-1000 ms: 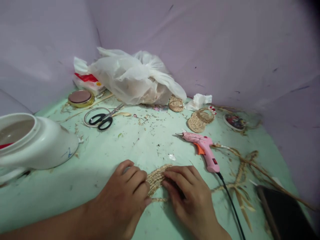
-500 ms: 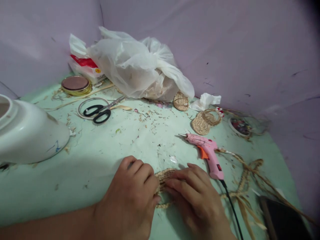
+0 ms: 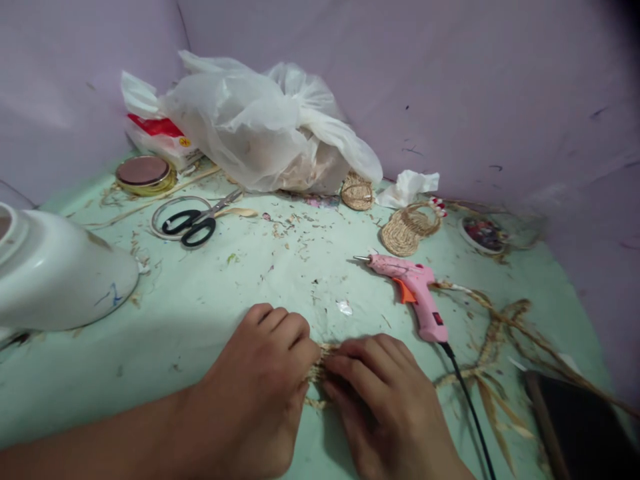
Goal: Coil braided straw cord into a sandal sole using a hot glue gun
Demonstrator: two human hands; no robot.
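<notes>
Low in the middle of the view, a piece of coiled, braided straw (image 3: 316, 373) is held between my two hands and mostly hidden by them. My left hand (image 3: 265, 373) grips its left side with curled fingers. On its right side, the fingertips and thumb of my right hand (image 3: 383, 393) pinch it. A thin braided strand (image 3: 317, 403) shows below, between the hands. Just beyond my right hand lies a pink glue gun (image 3: 410, 287) with an orange trigger, its nozzle pointing left.
Scissors (image 3: 200, 220) lie over a ring at the left, near a white plastic jar (image 3: 65, 267). Behind are a knotted plastic bag (image 3: 260, 127), a woven straw piece (image 3: 403, 230) and a small dish (image 3: 483, 235). Braided straw (image 3: 493, 340) and a dark flat object (image 3: 575, 427) lie right.
The view has shifted slightly. My hands have drawn a little closer together over the straw piece, and less of it shows between them. Both keep their hold.
</notes>
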